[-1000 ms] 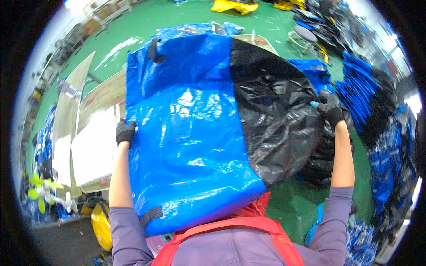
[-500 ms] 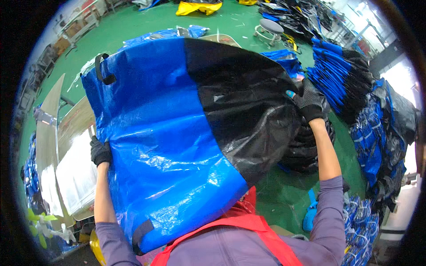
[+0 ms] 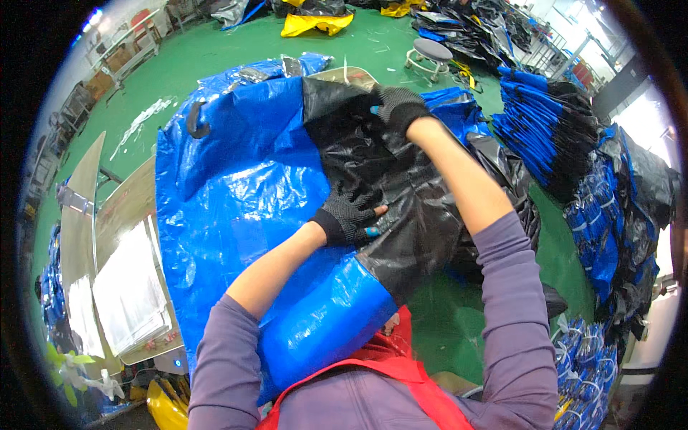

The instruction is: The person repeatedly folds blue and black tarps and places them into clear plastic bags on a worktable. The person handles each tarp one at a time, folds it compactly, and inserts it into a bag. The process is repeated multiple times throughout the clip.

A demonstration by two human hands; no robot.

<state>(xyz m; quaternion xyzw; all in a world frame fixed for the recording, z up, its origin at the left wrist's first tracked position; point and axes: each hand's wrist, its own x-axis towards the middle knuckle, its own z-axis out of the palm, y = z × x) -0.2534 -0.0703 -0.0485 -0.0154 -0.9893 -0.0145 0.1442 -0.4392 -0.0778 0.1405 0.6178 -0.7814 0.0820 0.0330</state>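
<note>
A large blue-and-black plastic sheet (image 3: 240, 208) lies spread in front of me, its blue part on the left and its wrinkled black part on the right. A black strap loop sits near its far left corner. My left hand (image 3: 347, 215), in a black dotted glove with bare or blue fingertips, rests flat on the sheet by the colour seam, fingers spread. Farther off, my right hand (image 3: 401, 111), gloved alike, is closed on the far edge of the black part, its blue thumb tip showing. The near blue edge curls up before my red apron (image 3: 423, 380).
A pale board (image 3: 129, 258) stands out at the left. Bundled blue-and-black sheets (image 3: 548, 129) and strapped blue packs (image 3: 584, 365) lie at the right. On the green floor (image 3: 236, 50) are a grey stool (image 3: 432, 51) and a yellow-and-black pile (image 3: 315, 25).
My left hand has let go of the left edge and moved right onto the seam. The right hand has gone left and farther away, and the black part has crumpled inward.
</note>
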